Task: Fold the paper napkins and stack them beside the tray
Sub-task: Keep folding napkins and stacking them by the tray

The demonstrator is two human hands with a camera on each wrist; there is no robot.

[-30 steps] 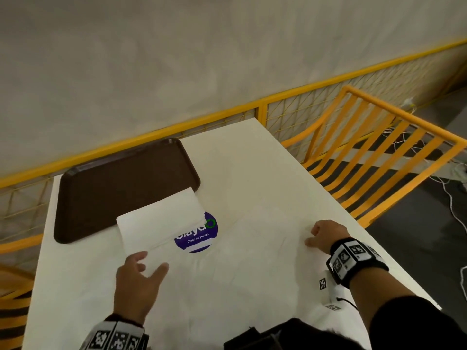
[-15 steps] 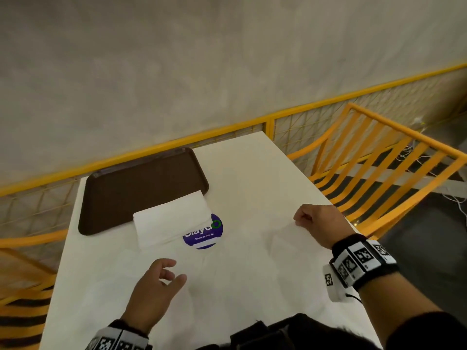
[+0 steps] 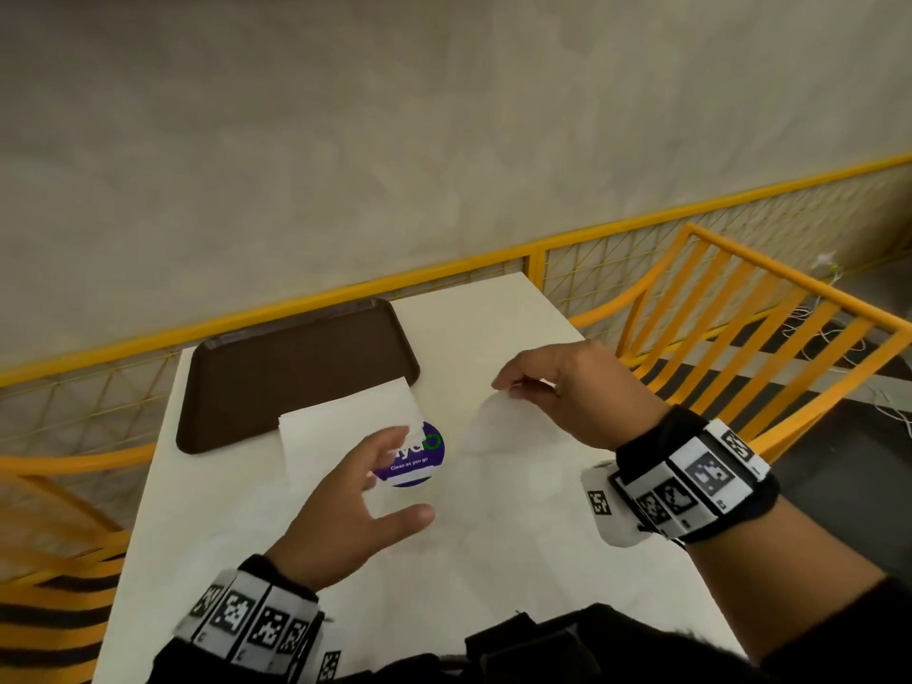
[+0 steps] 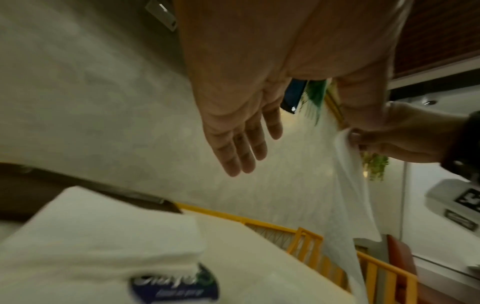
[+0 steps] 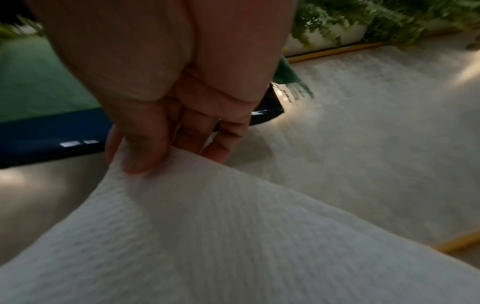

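Observation:
A folded white napkin (image 3: pixel 345 427) lies beside the brown tray (image 3: pixel 296 372), partly over a round purple sticker (image 3: pixel 417 461). My right hand (image 3: pixel 557 387) pinches a corner of an unfolded white napkin (image 3: pixel 498 427) and lifts it off the table; the right wrist view shows thumb and fingers on the napkin (image 5: pixel 221 226). My left hand (image 3: pixel 365 496) hovers open over the table near the sticker, fingers spread, holding nothing. In the left wrist view the open left hand (image 4: pixel 244 144) sits above the folded napkin (image 4: pixel 103 236), and the lifted napkin (image 4: pixel 348 195) hangs at the right.
The white table (image 3: pixel 493 560) stands against a yellow mesh railing (image 3: pixel 345 308) and a grey wall. A yellow slatted chair back (image 3: pixel 740 338) is close to the table's right edge. Yellow seating (image 3: pixel 49 560) shows at the left.
My right hand has risen and moved left, lifting the napkin's corner off the table. My left hand has left the folded napkin and now hovers near the sticker.

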